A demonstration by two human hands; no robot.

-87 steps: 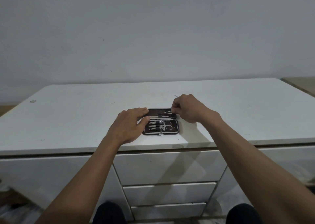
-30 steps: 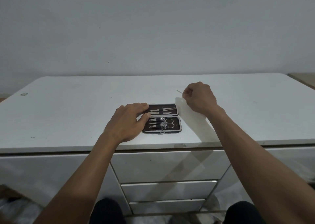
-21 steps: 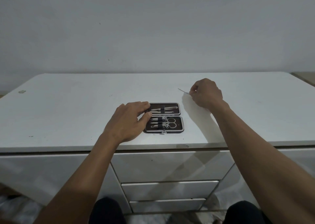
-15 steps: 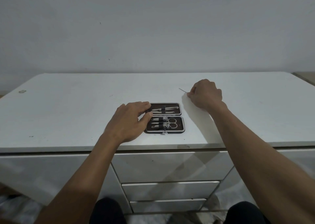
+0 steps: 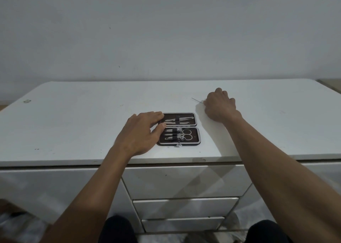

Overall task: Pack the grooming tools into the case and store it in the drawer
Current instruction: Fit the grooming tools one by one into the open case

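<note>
Dark brown lining shows in the case [image 5: 179, 128], which lies opened flat near the front edge of the white cabinet top [image 5: 73, 120], above the middle drawers [image 5: 184, 181]. I see steel tools strapped in both halves: slim tools [image 5: 178, 121] in the far half, and clippers with scissors [image 5: 180, 134] in the near half. My left hand [image 5: 142, 133] lies flat with fingers spread, resting on the case's left edge, thumb touching the near half; it grasps nothing. My right hand [image 5: 219, 107] sits on the top behind and to the right of the case, well clear of it, curled into a loose fist. A thin needle-like tool [image 5: 197, 100] pokes out of that fist toward the left, pinched at its fingertips, with its point just above the surface.
</note>
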